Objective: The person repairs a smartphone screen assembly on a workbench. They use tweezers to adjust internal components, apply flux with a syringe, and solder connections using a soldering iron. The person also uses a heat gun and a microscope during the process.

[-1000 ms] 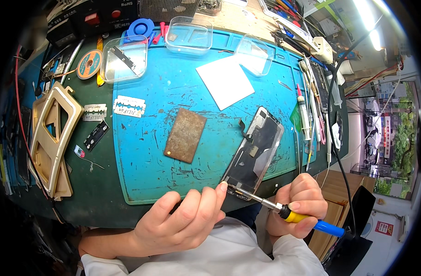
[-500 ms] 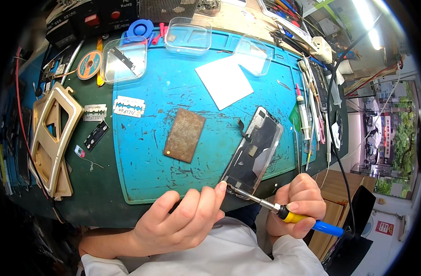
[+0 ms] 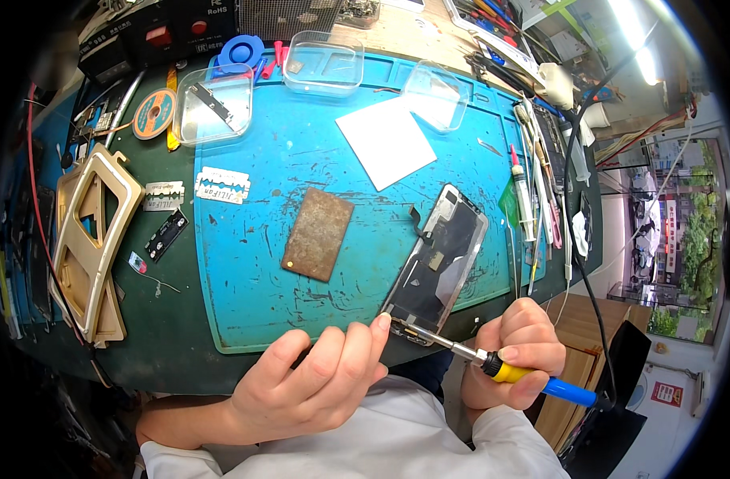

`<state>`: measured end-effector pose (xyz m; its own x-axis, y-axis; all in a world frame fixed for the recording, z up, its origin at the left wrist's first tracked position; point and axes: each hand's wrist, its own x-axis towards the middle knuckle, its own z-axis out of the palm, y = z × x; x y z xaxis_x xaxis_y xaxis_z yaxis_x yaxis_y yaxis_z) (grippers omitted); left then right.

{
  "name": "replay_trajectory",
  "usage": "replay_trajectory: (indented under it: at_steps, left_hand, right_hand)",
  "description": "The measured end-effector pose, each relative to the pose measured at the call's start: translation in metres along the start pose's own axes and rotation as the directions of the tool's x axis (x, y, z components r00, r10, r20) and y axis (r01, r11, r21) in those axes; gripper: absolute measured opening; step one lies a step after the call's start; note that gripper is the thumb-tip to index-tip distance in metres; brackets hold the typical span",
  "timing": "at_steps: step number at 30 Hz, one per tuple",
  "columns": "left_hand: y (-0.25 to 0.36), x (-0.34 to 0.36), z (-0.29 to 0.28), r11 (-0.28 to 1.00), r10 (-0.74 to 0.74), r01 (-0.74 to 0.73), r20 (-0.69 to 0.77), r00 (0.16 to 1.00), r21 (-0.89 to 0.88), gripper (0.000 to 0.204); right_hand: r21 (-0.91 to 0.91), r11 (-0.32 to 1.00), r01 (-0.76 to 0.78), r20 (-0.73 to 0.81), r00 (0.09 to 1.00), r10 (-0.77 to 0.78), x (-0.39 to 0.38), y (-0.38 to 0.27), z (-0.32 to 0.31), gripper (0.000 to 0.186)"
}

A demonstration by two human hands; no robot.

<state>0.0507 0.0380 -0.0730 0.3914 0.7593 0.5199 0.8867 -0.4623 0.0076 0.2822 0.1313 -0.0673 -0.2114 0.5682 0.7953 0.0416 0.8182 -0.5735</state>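
"How are the hands set?"

"The right hand (image 3: pixel 518 351) is closed around the yellow-and-blue handle of a soldering iron (image 3: pixel 570 392). The left hand (image 3: pixel 313 387) is half curled, fingertips at the near left corner of a phone screen assembly (image 3: pixel 438 267); I can't tell whether they pinch it or only steady it."

"What would make this step go well?"

"I'd brace the right wrist, touch lightly with the tip and avoid dwelling, since heat could harm the small parts at that end. Those left fingertips sit close to the hot metal, so I'd shift them back a little."

"And the screen itself?"

"Back up, slanting away to the right on the blue mat (image 3: pixel 253 295), its near end about at the mat's near edge. It's mostly black, with a pale, worn-looking border, a greyish patch mid-panel and a dark flex cable (image 3: pixel 418 219) sticking out left."

"Beyond it?"

"A rusty brown metal plate (image 3: pixel 318 234) to its left, and a white square pad (image 3: pixel 386 144) farther off."
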Motion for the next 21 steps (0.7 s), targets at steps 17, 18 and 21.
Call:
replay_trajectory:
  at_steps: [17, 18, 21]
  left_hand:
    - [-0.0003, 0.0006, -0.0001, 1.000, 0.003, -0.003, 0.001, 1.000, 0.000, 0.035]
    - [-0.0004, 0.0006, 0.0001, 1.000, 0.004, -0.004, 0.000, 1.000, -0.001, 0.036]
    - [-0.0002, 0.0000, -0.0001, 1.000, 0.000, 0.000, 0.002, 1.000, 0.001, 0.036]
  right_hand:
    - [0.011, 1.000, 0.029, 0.071, 0.997, -0.030, 0.0019, 0.0002, -0.0014, 0.041]
    - [0.009, 1.000, 0.023, 0.075, 0.997, -0.024, 0.0018, -0.0003, -0.0018, 0.041]
    - [0.004, 0.999, 0.032, 0.084, 0.996, -0.032, 0.0029, 0.0007, -0.0008, 0.041]
